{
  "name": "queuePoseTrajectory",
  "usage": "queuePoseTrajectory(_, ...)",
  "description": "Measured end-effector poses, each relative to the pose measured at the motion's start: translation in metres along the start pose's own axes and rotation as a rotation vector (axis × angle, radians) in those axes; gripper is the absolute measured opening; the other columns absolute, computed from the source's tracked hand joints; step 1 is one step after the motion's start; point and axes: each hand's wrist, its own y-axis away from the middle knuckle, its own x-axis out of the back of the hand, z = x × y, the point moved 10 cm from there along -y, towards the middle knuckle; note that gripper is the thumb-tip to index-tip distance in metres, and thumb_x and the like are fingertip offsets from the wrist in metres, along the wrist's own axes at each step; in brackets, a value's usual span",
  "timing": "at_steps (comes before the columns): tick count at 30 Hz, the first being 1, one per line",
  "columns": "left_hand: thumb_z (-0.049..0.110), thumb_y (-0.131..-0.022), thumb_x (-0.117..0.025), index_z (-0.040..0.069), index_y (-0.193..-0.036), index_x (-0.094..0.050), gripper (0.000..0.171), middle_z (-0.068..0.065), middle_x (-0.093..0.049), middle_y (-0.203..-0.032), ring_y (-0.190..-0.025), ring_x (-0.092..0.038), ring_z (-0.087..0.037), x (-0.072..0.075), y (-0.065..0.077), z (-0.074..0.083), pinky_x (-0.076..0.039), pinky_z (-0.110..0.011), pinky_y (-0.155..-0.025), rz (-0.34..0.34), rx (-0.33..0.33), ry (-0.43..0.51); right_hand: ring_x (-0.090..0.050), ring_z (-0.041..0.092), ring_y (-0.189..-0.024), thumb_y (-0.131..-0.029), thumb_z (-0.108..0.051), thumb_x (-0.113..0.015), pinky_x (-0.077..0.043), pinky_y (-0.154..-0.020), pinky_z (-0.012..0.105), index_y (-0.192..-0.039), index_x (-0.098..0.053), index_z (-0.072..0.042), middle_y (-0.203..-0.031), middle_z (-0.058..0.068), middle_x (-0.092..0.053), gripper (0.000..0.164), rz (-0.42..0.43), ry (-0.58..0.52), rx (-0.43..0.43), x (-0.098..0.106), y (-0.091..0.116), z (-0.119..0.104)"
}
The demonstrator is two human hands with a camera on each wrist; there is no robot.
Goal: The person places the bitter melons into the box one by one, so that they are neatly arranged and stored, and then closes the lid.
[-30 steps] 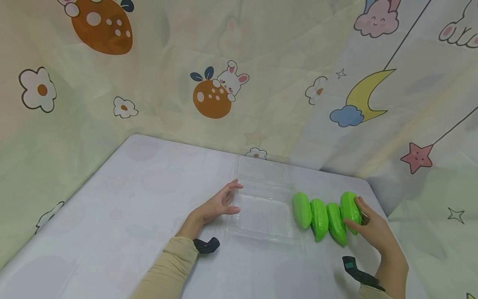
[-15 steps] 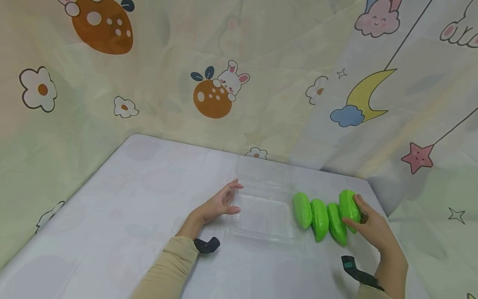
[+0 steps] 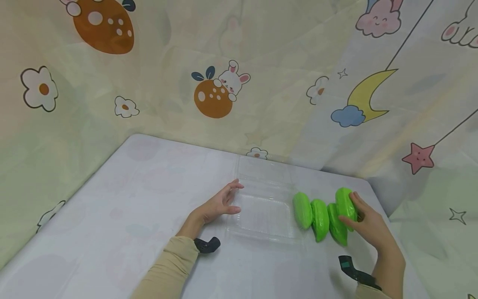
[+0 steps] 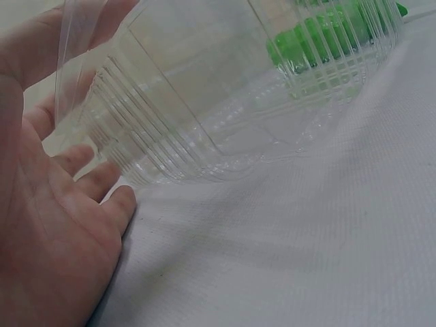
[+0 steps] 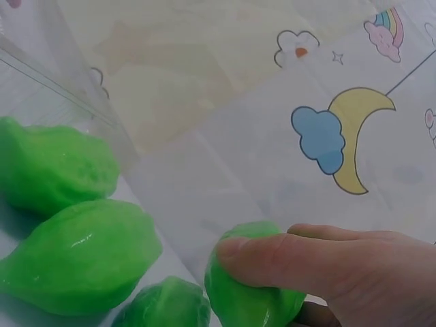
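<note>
My right hand point(image 3: 371, 224) grips a bright green, ridged bitter melon point(image 3: 345, 202) between thumb and fingers; in the right wrist view the thumb point(image 5: 252, 253) lies across that melon. It is lifted slightly beside three similar melons in a row: the nearest point(image 3: 337, 226) partly overlapped by it, then a middle one point(image 3: 320, 220) and a left one point(image 3: 302, 210). A clear plastic clamshell box point(image 3: 269, 238) lies with its lid folded back, left of the row. My left hand point(image 3: 216, 206) rests at the box's left side, fingers relaxed and apart, the fingertips against the ribbed wall point(image 4: 129, 129).
Under everything is a white-covered table point(image 3: 130, 199). A printed cloth wall point(image 3: 284, 83) rises directly behind its far edge and along the right. Black wrist mounts point(image 3: 207, 245) sit on both forearms. The box lid point(image 3: 263, 170) reaches near the far edge.
The right hand has moved the gripped melon a little left and up, so it now overlaps the nearest melon in the row. The left hand and box have stayed put.
</note>
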Motion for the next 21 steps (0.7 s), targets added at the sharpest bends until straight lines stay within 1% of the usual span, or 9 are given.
queuePoseTrajectory(5, 0.029, -0.077, -0.077, 0.013, -0.143, -0.030, 0.083, 0.004, 0.006, -0.161, -0.149, 0.004, -0.021, 0.000, -0.001, -0.001, -0.007, -0.040, -0.122, -0.004, -0.001, -0.002, -0.029, 0.057, -0.130, -0.087, -0.042, -0.065, -0.035, -0.098, 0.068, -0.153, -0.007, -0.013, -0.158, 0.021, -0.007, 0.093, -0.008, 0.022, 0.010, 0.001, 0.000, -0.007)
queuePoseTrajectory(14, 0.027, -0.078, -0.076, 0.011, -0.144, -0.028, 0.083, 0.004, 0.007, -0.161, -0.149, 0.005, -0.020, -0.001, -0.001, -0.001, -0.008, -0.040, -0.122, -0.016, -0.009, 0.011, -0.031, 0.056, -0.130, -0.086, -0.042, -0.066, -0.036, -0.099, 0.067, -0.153, -0.008, -0.013, -0.158, 0.021, -0.008, 0.092, -0.009, 0.036, 0.035, 0.001, -0.003, -0.015)
queuePoseTrajectory(21, 0.025, -0.079, -0.076, 0.011, -0.144, -0.028, 0.082, 0.005, 0.007, -0.161, -0.149, 0.005, -0.019, -0.002, 0.000, 0.000, -0.008, -0.039, -0.122, -0.015, -0.006, 0.020, -0.033, 0.056, -0.129, -0.087, -0.040, -0.066, -0.038, -0.099, 0.064, -0.152, -0.010, -0.010, -0.157, 0.022, -0.009, 0.091, -0.010, 0.032, 0.058, 0.001, -0.003, -0.026)
